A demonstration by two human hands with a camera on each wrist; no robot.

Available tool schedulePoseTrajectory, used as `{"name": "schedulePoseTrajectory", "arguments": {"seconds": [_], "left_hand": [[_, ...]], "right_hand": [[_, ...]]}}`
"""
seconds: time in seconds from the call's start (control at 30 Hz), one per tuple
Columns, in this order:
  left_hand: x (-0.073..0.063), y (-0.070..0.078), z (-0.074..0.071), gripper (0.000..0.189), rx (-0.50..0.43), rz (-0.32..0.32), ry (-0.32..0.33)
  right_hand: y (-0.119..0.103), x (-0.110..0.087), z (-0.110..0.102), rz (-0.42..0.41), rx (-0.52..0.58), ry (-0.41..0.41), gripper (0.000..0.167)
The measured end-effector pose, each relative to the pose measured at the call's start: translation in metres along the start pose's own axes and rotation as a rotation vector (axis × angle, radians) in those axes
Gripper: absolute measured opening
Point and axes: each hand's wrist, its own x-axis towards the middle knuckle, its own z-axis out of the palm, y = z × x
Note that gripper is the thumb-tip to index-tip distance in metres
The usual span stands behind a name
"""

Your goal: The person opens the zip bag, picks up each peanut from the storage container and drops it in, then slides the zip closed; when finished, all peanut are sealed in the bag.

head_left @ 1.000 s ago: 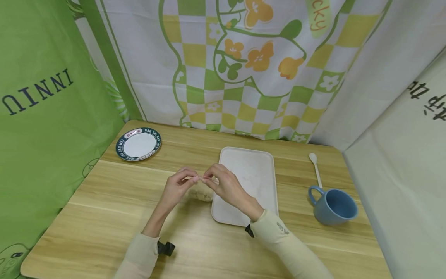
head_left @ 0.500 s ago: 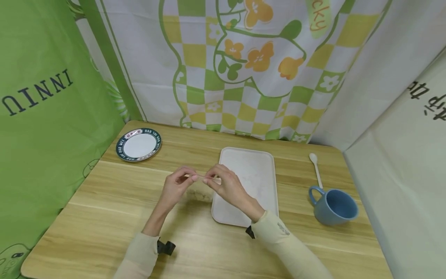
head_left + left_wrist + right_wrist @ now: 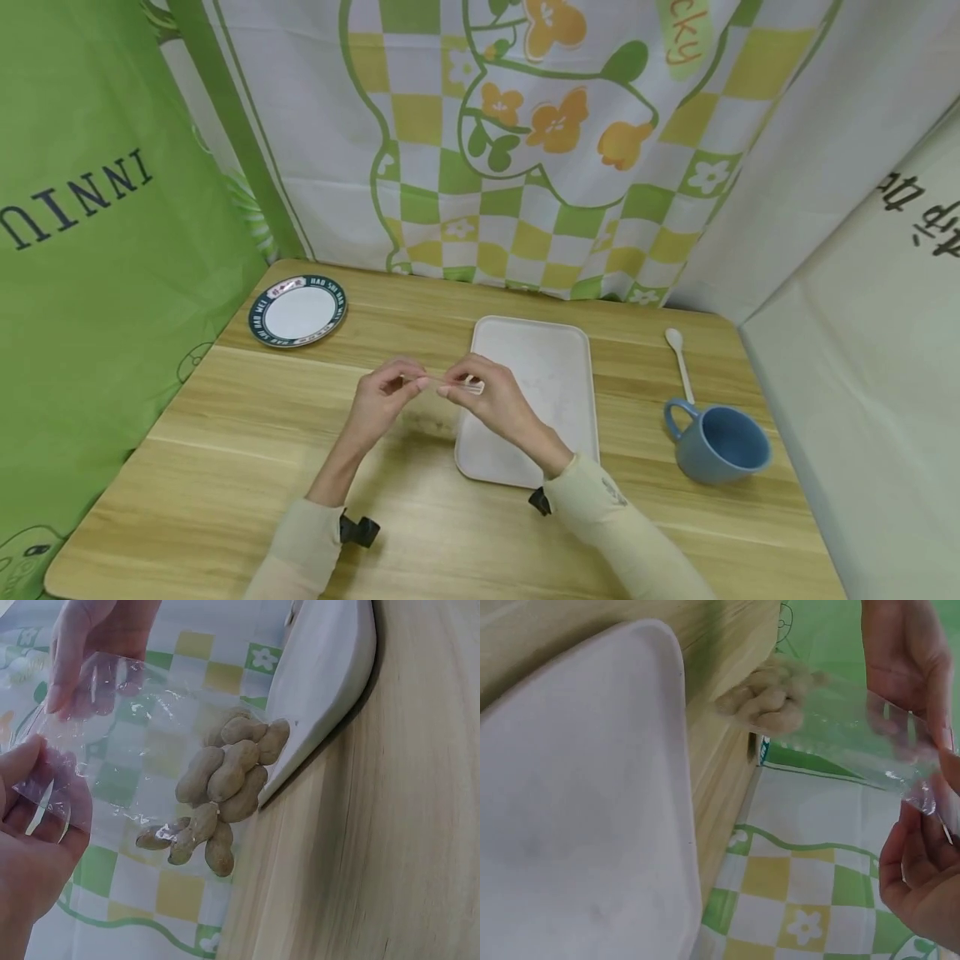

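Note:
A clear plastic bag [image 3: 127, 757] of unshelled peanuts [image 3: 229, 769] hangs from both hands, mouth edge at the top. My left hand [image 3: 378, 408] pinches the edge between thumb and fingers on one side. Close by, my right hand [image 3: 495, 404] pinches the same edge on the other side. In the right wrist view the peanuts [image 3: 769, 697] lie bunched at the far end of the bag, away from the fingers. The head view shows them only as a faint blur beneath the hands, left of the white tray [image 3: 536, 358].
At the back left of the wooden table [image 3: 187, 467] sits a green-rimmed plate [image 3: 300, 311]. To the right are a white spoon [image 3: 678, 362] and a blue mug [image 3: 720, 446]. A patterned curtain [image 3: 517, 200] hangs behind the table.
My right hand has shifted slightly right, and more of the bag's edge shows at its fingers. The peanuts below look fainter and more blurred. My left hand stays nearly in place.

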Motion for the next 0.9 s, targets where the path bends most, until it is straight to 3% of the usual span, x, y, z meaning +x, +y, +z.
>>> {"name": "schedulePoseTrajectory", "arguments": {"seconds": [0.1, 0.23, 0.37, 0.6, 0.9], "left_hand": [[0.0001, -0.0015, -0.001, 0.008, -0.039, -0.023, 0.005], [-0.0002, -0.001, -0.0025, 0.014, -0.115, -0.091, -0.045], [-0.0003, -0.0004, -0.0004, 0.014, -0.112, -0.131, -0.05], [-0.0008, 0.0002, 0.0002, 0.009, -0.045, -0.065, 0.002], [0.0012, 0.004, 0.0004, 0.01, -0.091, -0.046, 0.022]], "right_hand": [[0.0027, -0.001, 0.0007, 0.013, 0.046, 0.027, 0.006], [-0.0027, -0.0005, -0.0013, -0.019, 0.076, 0.038, 0.005], [-0.003, -0.0012, -0.0012, -0.034, 0.078, 0.033, 0.005], [0.004, -0.0039, 0.0016, 0.034, 0.106, 0.063, 0.008], [-0.0044, -0.0035, -0.0003, 0.033, 0.112, 0.121, 0.007]]}}
